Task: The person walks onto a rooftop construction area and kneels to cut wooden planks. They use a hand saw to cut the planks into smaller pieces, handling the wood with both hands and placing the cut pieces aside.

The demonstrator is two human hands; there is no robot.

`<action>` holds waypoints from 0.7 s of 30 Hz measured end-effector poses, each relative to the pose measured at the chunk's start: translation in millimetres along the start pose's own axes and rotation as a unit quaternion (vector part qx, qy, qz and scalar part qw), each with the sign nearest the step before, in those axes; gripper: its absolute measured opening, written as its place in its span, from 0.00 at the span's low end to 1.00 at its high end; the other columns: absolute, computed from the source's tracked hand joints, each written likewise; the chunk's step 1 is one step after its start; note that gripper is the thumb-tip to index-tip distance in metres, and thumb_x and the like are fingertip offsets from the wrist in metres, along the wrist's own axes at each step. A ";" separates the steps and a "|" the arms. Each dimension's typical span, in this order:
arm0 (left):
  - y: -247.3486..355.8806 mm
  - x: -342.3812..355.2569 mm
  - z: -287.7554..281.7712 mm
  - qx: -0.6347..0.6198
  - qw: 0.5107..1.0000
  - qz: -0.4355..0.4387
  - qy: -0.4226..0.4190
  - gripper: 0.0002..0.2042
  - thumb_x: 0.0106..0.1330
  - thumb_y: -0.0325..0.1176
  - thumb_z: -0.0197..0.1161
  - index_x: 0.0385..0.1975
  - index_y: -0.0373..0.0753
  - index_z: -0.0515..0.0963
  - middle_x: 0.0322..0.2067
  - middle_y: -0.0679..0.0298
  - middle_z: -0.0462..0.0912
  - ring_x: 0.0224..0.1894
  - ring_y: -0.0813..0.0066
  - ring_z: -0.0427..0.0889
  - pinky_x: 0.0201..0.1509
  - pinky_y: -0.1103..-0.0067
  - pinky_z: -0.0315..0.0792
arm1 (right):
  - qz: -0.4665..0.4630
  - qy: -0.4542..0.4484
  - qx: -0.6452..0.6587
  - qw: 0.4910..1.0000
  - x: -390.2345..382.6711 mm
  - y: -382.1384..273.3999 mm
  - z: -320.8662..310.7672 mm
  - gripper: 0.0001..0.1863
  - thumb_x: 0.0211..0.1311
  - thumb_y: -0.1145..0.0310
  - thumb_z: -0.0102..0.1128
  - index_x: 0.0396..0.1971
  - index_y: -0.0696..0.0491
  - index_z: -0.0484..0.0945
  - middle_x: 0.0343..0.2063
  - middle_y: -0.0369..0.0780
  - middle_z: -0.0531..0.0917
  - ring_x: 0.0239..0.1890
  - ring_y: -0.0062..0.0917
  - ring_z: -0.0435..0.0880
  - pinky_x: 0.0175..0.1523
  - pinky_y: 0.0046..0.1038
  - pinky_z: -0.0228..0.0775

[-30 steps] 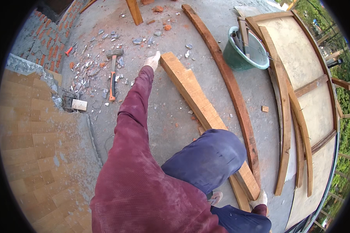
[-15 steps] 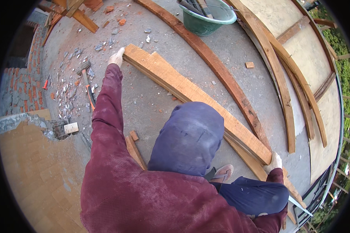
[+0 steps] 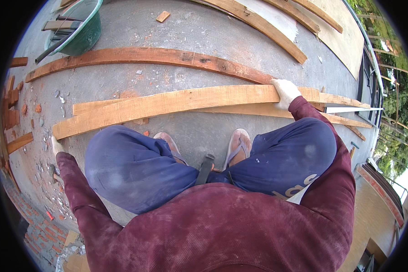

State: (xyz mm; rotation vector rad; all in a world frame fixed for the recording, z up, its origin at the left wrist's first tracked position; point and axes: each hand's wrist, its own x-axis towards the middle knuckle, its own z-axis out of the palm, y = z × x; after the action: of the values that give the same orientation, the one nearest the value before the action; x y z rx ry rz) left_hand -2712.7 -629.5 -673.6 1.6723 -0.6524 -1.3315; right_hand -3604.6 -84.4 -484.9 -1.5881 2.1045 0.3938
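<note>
A long pale wooden plank (image 3: 177,103) lies across the concrete floor in front of my feet. My left hand (image 3: 56,146), in a white glove, holds its left end near the floor. My right hand (image 3: 285,92), also gloved, grips the plank's upper edge toward its right end. I am squatting, with my knees in blue trousers between the two hands and sandals just behind the plank. A second thin plank (image 3: 276,110) lies under and behind the first.
A curved reddish plank (image 3: 154,57) lies farther out. A green tub (image 3: 79,31) with tools stands at the upper left. More curved boards (image 3: 258,23) and a plywood sheet (image 3: 335,31) lie at the upper right. Brick rubble (image 3: 18,104) is scattered on the left.
The view has swung round so the plank now lies crosswise before me. My right hand has moved onto the plank's right part; my left hand stays at its end.
</note>
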 end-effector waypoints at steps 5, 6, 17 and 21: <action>43.1 -9.1 12.2 0.223 0.973 0.023 0.055 0.30 0.75 0.58 0.56 0.64 0.39 0.78 0.56 0.55 0.83 0.58 0.57 0.82 0.66 0.62 0.72 | 0.002 0.003 0.001 1.000 2.5 7.5 9.6 0.30 0.43 0.67 0.76 0.51 0.55 0.79 0.44 0.53 0.86 0.52 0.51 0.84 0.57 0.47 0.77; 62.3 -19.3 28.1 0.356 0.931 0.061 0.059 0.31 0.74 0.58 0.56 0.63 0.37 0.78 0.55 0.54 0.84 0.58 0.57 0.83 0.66 0.63 0.72 | -0.002 0.016 0.005 1.000 2.0 8.9 11.6 0.30 0.43 0.67 0.76 0.51 0.55 0.79 0.44 0.52 0.86 0.52 0.51 0.84 0.58 0.47 0.76; -1.3 -416.5 494.1 0.577 0.364 0.226 -0.695 0.31 0.79 0.57 0.53 0.68 0.37 0.74 0.64 0.50 0.81 0.68 0.56 0.78 0.72 0.67 0.69 | -0.010 0.081 0.008 0.997 -9.8 5.7 14.5 0.34 0.37 0.68 0.78 0.52 0.55 0.79 0.43 0.50 0.86 0.50 0.49 0.85 0.56 0.46 0.77; -86.0 -514.7 575.1 0.642 0.419 -0.029 -0.641 0.37 0.79 0.64 0.49 0.74 0.37 0.69 0.70 0.50 0.75 0.74 0.58 0.72 0.77 0.68 0.63 | 0.019 0.076 0.025 0.997 -13.5 4.5 16.5 0.35 0.37 0.68 0.79 0.52 0.53 0.79 0.44 0.46 0.87 0.51 0.45 0.86 0.58 0.44 0.75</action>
State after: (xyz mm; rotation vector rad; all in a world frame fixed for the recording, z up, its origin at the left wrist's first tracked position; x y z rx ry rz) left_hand -3417.8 -342.3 -520.4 1.0169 -3.2003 -2.2386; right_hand -3602.7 -63.9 -492.0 -1.5965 2.2428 0.2375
